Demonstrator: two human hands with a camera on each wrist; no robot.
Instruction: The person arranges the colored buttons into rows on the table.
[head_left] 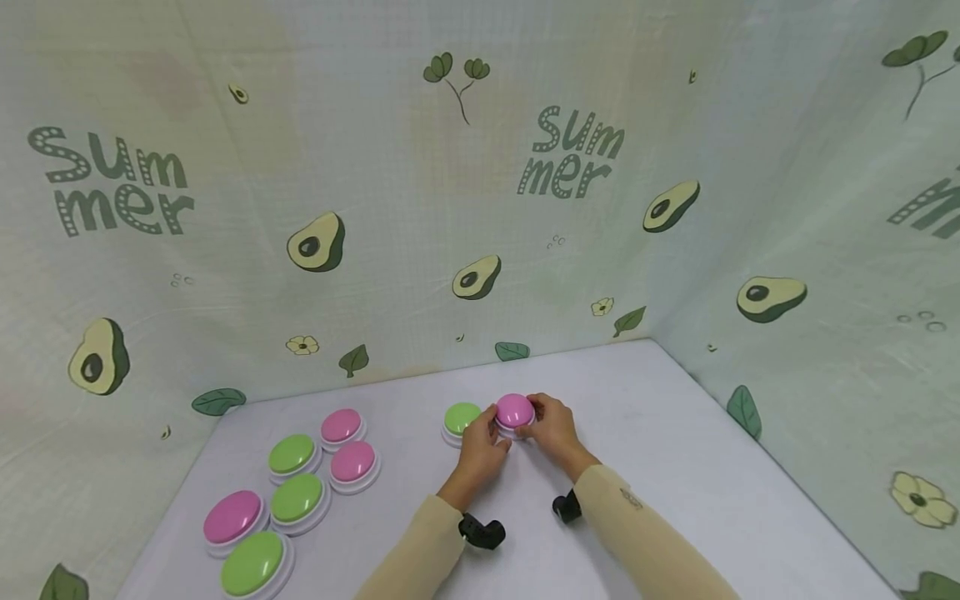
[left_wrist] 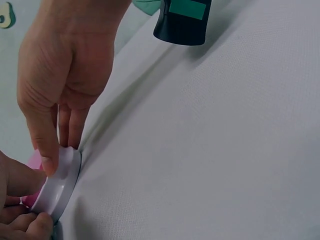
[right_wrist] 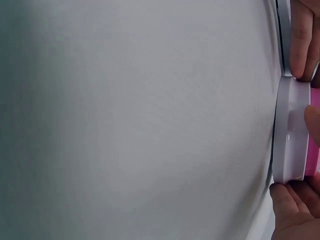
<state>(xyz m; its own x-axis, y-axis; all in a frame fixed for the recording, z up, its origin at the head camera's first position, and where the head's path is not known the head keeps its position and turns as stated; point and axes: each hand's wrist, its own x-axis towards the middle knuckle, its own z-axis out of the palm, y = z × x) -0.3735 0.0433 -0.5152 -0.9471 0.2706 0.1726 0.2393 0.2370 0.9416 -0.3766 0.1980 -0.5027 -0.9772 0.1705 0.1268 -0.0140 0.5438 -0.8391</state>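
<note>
Both hands hold a pink push button (head_left: 515, 411) with a domed top and a white round base, at the back of the table. My left hand (head_left: 480, 454) grips its left side, and my right hand (head_left: 553, 429) grips its right side, thumb across the front. In the left wrist view, the white base (left_wrist: 62, 185) shows between the two hands. The right wrist view has the base (right_wrist: 291, 130) at its right edge, fingers above and below it. Just left of it, a green push button (head_left: 461, 417) is partly hidden by my left hand.
More push buttons stand in a group at the left of the white table (head_left: 645, 500): pink ones (head_left: 342, 425) and green ones (head_left: 253, 562). A printed cloth (head_left: 390, 183) rises behind the table and along its right side. Black wrist cameras (head_left: 482, 531) sit on both wrists.
</note>
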